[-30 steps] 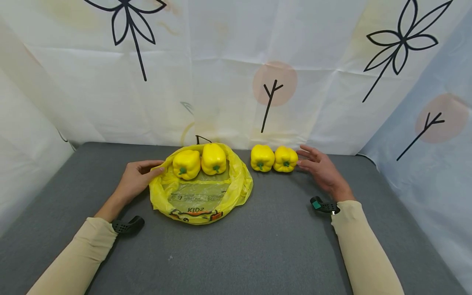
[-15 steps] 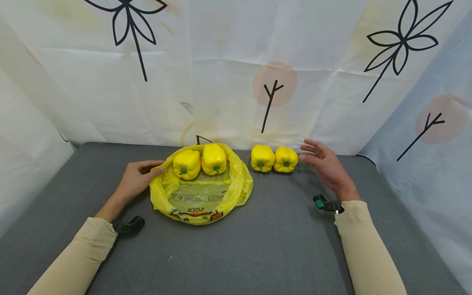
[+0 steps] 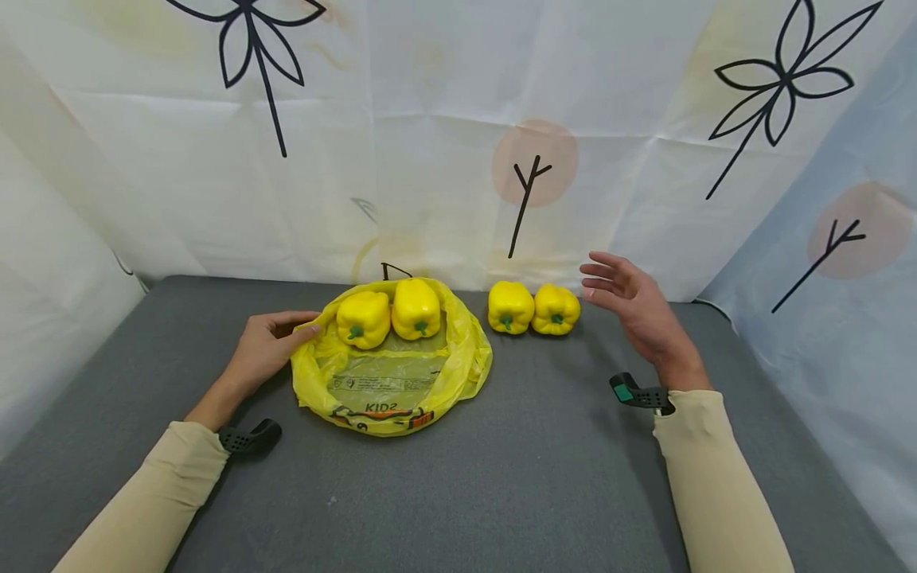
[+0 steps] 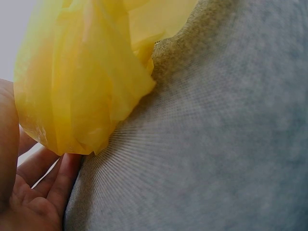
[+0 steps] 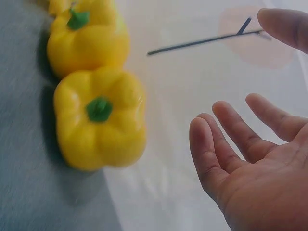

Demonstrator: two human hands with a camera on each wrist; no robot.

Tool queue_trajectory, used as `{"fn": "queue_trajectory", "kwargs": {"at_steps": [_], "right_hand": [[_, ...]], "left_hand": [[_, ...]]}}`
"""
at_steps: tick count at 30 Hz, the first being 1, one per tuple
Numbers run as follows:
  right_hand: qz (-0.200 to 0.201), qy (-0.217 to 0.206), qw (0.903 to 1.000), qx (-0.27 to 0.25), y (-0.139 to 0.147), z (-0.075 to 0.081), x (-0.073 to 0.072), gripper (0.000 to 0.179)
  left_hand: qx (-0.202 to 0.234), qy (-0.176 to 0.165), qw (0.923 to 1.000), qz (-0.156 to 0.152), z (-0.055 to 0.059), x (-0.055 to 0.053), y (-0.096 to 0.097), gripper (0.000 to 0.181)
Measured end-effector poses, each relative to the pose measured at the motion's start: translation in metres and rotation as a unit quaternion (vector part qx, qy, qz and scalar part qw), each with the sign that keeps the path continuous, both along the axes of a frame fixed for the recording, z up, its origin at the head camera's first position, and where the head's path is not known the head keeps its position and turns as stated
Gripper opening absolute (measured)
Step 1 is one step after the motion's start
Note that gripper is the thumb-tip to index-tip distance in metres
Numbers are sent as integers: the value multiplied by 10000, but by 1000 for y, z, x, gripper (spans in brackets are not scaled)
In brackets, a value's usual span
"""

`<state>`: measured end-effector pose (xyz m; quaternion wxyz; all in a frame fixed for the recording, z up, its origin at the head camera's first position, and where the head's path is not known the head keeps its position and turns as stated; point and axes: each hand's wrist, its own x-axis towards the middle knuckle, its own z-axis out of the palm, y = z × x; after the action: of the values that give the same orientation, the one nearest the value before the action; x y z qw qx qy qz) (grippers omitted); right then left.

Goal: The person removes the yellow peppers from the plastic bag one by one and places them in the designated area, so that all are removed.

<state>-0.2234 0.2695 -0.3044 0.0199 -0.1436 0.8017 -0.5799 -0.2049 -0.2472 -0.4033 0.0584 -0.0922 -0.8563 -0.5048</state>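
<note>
A yellow plastic bag lies on the table with its mouth spread wide. Two yellow bell peppers sit inside it toward the back. My left hand pinches the bag's left rim; in the left wrist view the yellow plastic hangs between thumb and fingers. Right of the bag, two more yellow bell peppers stand side by side, green stems facing me. My right hand hovers just right of the rightmost pepper, apart from it, fingers loosely extended and holding nothing.
A grey cloth-covered table extends in front of the bag. Close behind the peppers rises a white fabric backdrop with printed plants. A pale blue fabric panel stands along the right side.
My right hand has lifted up and slightly away from the rightmost pepper, which it was at or near before. The left hand, bag and peppers have not visibly moved.
</note>
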Motion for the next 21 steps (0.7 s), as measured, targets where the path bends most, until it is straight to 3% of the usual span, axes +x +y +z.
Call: {"fn": "queue_trajectory", "kwargs": {"at_steps": [11,21], "right_hand": [[285,406,9987,-80,-36,27,9,61],[815,446,9945,-475,-71,33,5,62]], "left_hand": [[-41,50,10000,-32,-2,-2,-2,45],[-33,33,10000,13,-1,-1,0,45]]}}
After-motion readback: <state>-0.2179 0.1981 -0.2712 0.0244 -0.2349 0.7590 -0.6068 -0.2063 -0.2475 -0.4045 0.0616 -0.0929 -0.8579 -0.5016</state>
